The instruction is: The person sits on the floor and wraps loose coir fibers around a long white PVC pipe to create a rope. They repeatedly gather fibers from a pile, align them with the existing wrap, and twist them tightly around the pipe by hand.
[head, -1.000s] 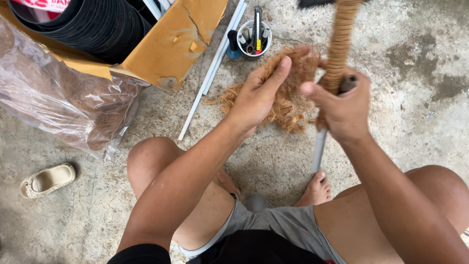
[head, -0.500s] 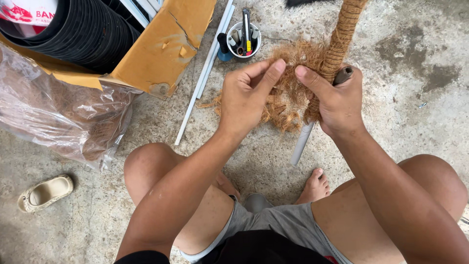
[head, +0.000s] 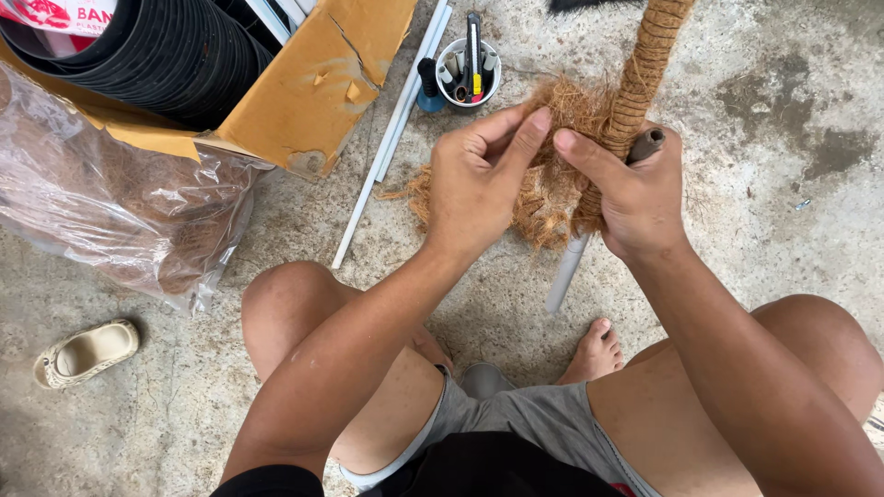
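Coconut fibre (head: 543, 198), a loose brown tuft, is pressed against a rope-wound pole (head: 635, 87) above the concrete floor (head: 783, 230). The left hand (head: 474, 189) pinches the fibre with narrowed fingers; the right hand (head: 635, 198) is wrapped around the pole. Packing the fibre evenly and keeping the grip firm looks key.

We count, around the cardboard box (head: 313, 83): one plastic bag (head: 120, 202) | one sandal (head: 85, 352) | one white cup (head: 468, 72) | two hands | one rope-wrapped pole (head: 635, 83)
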